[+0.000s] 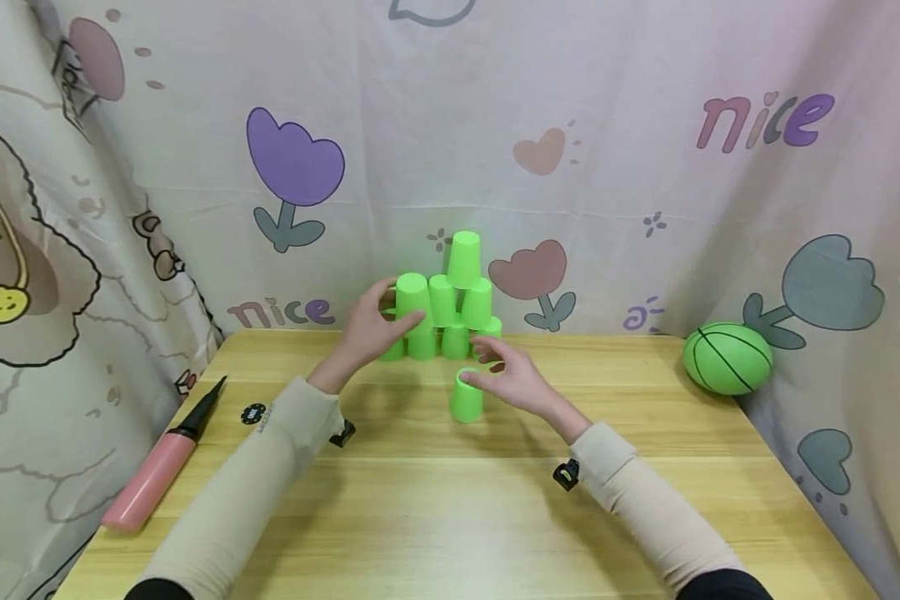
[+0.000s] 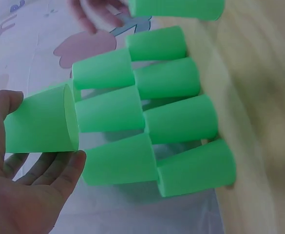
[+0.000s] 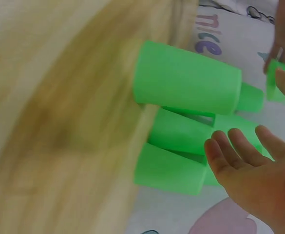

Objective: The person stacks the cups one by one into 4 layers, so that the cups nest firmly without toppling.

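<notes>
Our left hand [image 1: 367, 329] grips a green cup [image 1: 412, 296] at the pyramid [image 1: 453, 308] mid-frame; right hand [image 1: 513, 379], fingers loosely spread, touches the lone cup [image 1: 466, 400] below.

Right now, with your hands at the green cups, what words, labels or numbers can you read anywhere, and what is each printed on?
"nice": on the curtain, upper right, in pink and purple letters.
"nice": on the same curtain, low down just left of the cup pyramid; the right wrist view also shows it.
Small black disc on the table: pale markings, too small to read.
Pink pump, green ball, cups: no text visible.
</notes>
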Available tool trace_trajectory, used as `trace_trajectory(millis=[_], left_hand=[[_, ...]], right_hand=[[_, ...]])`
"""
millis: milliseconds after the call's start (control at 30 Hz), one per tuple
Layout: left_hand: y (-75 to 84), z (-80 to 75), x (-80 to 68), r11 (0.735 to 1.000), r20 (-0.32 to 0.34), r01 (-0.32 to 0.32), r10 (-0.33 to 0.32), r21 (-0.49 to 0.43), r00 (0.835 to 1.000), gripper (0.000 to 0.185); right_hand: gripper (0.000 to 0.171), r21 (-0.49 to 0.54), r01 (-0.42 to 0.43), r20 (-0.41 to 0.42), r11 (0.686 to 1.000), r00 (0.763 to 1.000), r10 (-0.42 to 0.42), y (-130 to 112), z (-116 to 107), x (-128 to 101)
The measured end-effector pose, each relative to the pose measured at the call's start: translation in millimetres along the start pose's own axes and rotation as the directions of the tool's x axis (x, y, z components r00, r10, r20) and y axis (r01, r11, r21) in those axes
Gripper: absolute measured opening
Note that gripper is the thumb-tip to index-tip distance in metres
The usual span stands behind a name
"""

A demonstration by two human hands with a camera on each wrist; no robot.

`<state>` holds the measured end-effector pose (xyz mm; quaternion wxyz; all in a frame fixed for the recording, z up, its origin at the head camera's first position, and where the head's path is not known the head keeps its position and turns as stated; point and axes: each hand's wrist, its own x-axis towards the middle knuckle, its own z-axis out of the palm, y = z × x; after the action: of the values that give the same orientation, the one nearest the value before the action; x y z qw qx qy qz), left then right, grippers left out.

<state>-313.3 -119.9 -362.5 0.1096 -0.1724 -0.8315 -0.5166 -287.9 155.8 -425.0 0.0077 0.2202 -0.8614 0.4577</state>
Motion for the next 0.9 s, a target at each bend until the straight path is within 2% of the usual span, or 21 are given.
trace_trajectory(millis=[167, 433, 633, 900], left_hand=[[5.3, -3.2, 18.1, 1.0, -0.022, 0.0, 0.0, -0.003, 1.0, 0.068], [12.7, -1.8, 39.0, 1.0, -0.069, -0.004, 0.005, 0.02, 0.998, 0.068], [12.5, 0.1, 52.2, 0.997, -0.092, 0.047, -0.041, 0.061, 0.995, 0.07], [7.7, 4.2, 65.3, 0.995, -0.118, 0.053, -0.043, 0.081, 0.992, 0.067]], right_hand=[[0.07, 0.004, -0.026, 0.051, 1.0, 0.998, 0.025, 7, 6, -6], [0.077, 0.003, -0.051, 0.13, 0.999, 0.99, 0.051, 14, 12, -13], [0.074, 0.011, -0.035, 0.148, 0.999, 0.988, 0.033, 17, 17, -16], [0.068, 0.021, -0.017, 0.136, 1.0, 0.991, 0.014, 21, 18, -21]])
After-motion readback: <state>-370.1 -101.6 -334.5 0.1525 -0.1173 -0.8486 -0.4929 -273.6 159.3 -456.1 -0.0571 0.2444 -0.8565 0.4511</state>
